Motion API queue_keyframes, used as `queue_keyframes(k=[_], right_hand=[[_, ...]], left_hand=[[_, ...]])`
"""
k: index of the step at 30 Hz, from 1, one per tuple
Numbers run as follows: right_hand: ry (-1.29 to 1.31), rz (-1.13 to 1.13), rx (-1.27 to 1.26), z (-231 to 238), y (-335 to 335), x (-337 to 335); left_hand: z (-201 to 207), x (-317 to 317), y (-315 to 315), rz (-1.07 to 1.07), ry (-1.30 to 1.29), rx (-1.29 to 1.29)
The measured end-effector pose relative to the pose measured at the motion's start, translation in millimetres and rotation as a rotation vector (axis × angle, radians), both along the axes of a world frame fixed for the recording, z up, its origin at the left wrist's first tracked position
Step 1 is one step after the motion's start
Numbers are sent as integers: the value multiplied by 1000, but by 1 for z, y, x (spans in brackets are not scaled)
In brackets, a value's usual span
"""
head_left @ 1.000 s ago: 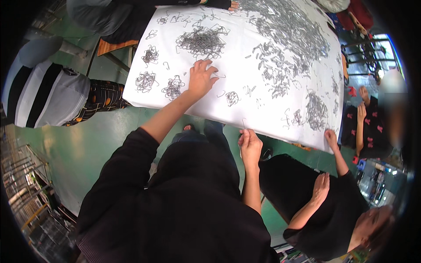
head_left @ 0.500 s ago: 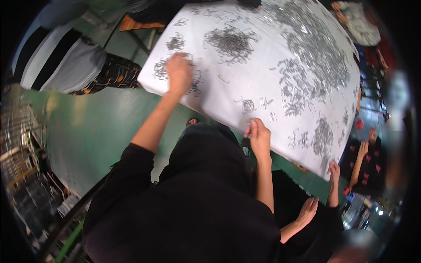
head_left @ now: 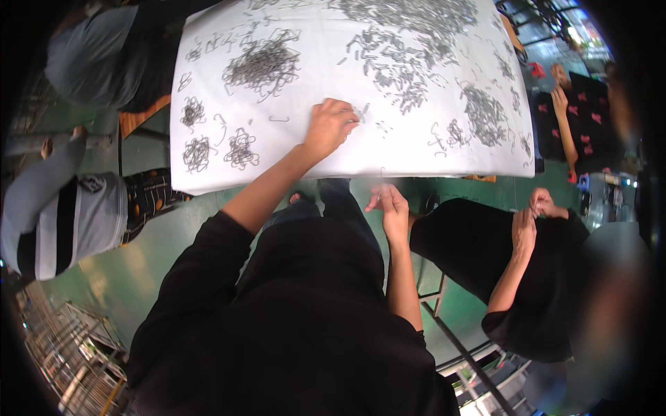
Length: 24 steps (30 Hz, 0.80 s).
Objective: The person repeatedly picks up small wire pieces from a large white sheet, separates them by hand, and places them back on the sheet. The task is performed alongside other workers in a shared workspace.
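My left hand (head_left: 328,130) reaches over the white-covered table (head_left: 291,149). Its bent fingertips come together at a few small metal pieces (head_left: 363,111); whether one is between them is hidden. Just off the table's near edge, my right hand (head_left: 392,209) pinches a thin wire hook (head_left: 382,177), whose curved end points up toward the cloth. A single wire hook (head_left: 279,119) lies left of my left hand. Further left are small heaps of bent wire hooks (head_left: 241,148), with a larger heap (head_left: 262,66) behind them.
Many short metal pieces (head_left: 399,66) spread over the far middle of the table. More wire heaps (head_left: 483,114) lie at the right. A co-worker in black sits close on my right, hands (head_left: 531,218) together. Others are at the left and far right.
My left hand has moved right, from the small wire heaps to the small metal pieces. My right hand has drawn back off the table edge with the wire hook. The view has turned.
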State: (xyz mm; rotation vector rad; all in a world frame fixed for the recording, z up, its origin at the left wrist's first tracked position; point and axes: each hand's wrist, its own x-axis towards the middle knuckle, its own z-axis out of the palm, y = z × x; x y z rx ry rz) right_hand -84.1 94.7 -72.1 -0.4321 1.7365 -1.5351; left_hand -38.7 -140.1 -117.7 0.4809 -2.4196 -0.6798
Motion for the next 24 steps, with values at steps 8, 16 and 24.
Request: queue_keyframes(k=[8, 16, 24], right_hand=[[-98, -232, -31, -3, 40, 0], [-100, -106, -115, 0, 8, -40], [-154, 45, -42, 26, -11, -65]], left_hand=[[-18, -92, 20, -219, -273, -23], [-28, -108, 20, -313, -216, -365], [3, -92, 46, -10, -119, 365]])
